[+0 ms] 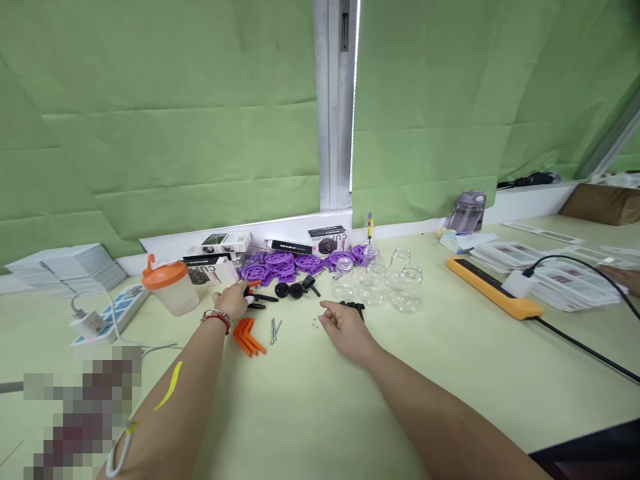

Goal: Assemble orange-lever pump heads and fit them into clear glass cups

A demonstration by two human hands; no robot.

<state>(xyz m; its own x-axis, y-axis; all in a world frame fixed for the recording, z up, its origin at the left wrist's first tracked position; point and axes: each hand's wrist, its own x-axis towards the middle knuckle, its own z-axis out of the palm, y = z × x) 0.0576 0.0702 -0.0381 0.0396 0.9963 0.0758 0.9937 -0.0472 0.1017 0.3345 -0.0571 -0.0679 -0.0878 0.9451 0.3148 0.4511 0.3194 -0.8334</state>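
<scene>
My left hand (233, 301) reaches to a cluster of black rod-shaped parts (264, 299) and is closed at the fingertips; what they grip is mostly hidden. Just below it lie stacked orange angled pieces (249, 337), with several long screws (274, 331) to their right. My right hand (347, 330) rests low over the table, thumb and index finger slightly apart and nothing visible between them. By its fingertips are tiny metal nuts (315, 323). Black parts (356, 308) lie partly behind that hand. Round black pieces (290, 290) sit between the hands, farther back.
Purple plastic rings (280, 267) are heaped at the back before cup holder boxes (327, 241). Clear jars (373, 283) stand right of them. An orange-lidded cup (175, 290) and a power strip (120, 308) are left. An orange power strip (493, 288), paper stacks (565, 283) and another person's hand (623, 277) are right.
</scene>
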